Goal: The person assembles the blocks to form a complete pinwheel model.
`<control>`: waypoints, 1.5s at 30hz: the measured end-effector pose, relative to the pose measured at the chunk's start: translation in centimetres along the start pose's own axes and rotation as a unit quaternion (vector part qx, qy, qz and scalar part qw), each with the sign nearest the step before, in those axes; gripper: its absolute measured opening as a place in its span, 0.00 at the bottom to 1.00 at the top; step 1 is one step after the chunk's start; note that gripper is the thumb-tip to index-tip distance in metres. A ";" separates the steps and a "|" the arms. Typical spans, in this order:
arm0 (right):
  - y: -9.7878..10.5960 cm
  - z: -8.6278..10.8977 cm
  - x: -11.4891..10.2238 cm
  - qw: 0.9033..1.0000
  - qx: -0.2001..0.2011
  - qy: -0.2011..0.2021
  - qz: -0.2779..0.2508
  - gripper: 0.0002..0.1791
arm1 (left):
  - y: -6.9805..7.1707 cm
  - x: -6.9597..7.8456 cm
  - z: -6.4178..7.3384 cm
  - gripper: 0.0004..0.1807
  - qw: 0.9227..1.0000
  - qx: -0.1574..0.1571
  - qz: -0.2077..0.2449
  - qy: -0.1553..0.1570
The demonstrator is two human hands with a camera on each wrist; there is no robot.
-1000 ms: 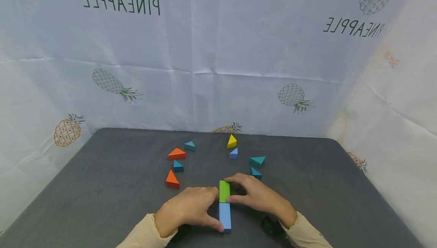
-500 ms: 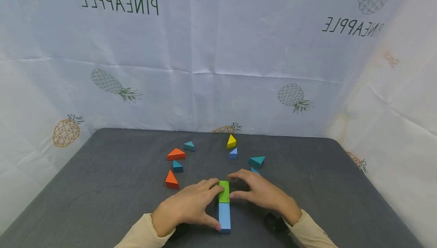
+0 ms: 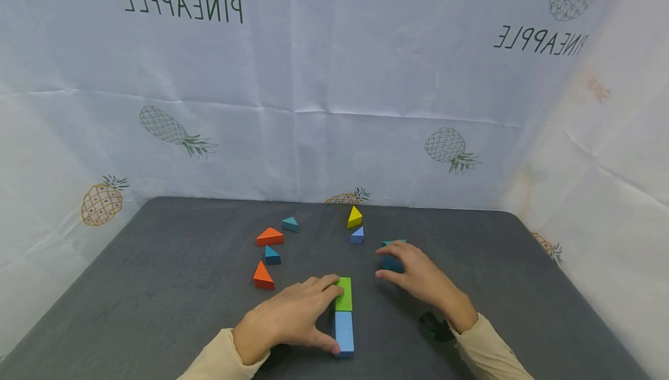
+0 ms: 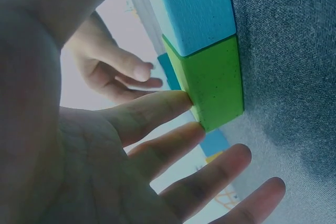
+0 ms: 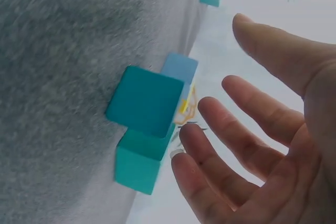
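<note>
A green rectangular block [image 3: 345, 297] and a light blue one [image 3: 344, 332] lie end to end in a line on the dark table. At their left side is my left hand [image 3: 287, 315], its index and middle fingertips at the green block [image 4: 218, 85] and its thumb tip by the near end of the blue block. My right hand [image 3: 425, 278] hovers with spread fingers over a dark teal triangular block [image 3: 391, 264], partly hidden beneath it. Behind that one lies a second teal triangle [image 3: 388, 243]. The right wrist view shows both teal blocks [image 5: 144, 100] apart from the fingers.
To the left lie two orange triangles [image 3: 263, 276] and two teal ones [image 3: 272, 255]. A yellow triangle [image 3: 355, 217] and a small blue one [image 3: 357, 236] sit toward the back. A pineapple-print cloth [image 3: 324, 78] hangs behind the table.
My right hand has left the green block and moved right and away from me, over the teal triangle. My left index finger has come onto the green block; both rectangular blocks stay put.
</note>
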State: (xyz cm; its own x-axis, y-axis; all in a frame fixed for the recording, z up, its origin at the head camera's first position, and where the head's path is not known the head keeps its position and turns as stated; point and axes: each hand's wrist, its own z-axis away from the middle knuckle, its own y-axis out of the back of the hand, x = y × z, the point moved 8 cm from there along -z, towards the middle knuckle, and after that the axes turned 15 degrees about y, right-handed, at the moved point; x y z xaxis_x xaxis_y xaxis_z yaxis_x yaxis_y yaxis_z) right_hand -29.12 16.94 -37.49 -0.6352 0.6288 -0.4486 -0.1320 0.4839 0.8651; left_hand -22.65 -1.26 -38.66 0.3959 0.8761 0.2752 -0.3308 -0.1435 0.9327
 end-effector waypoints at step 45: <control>-2.5 -0.6 1.3 0.997 -0.006 -0.043 -0.066 0.21 | -0.1 0.1 0.0 0.47 1.000 -0.004 -0.004 0.005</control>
State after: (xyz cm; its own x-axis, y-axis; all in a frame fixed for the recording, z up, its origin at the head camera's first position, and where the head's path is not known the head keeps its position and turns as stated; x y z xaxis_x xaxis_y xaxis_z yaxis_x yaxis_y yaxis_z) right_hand -30.09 16.15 -40.05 -0.5448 0.6096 -0.5759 -0.2195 0.5592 0.7995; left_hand -22.58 -1.20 -38.71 0.3903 0.8815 0.2659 -0.3350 -0.1330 0.9328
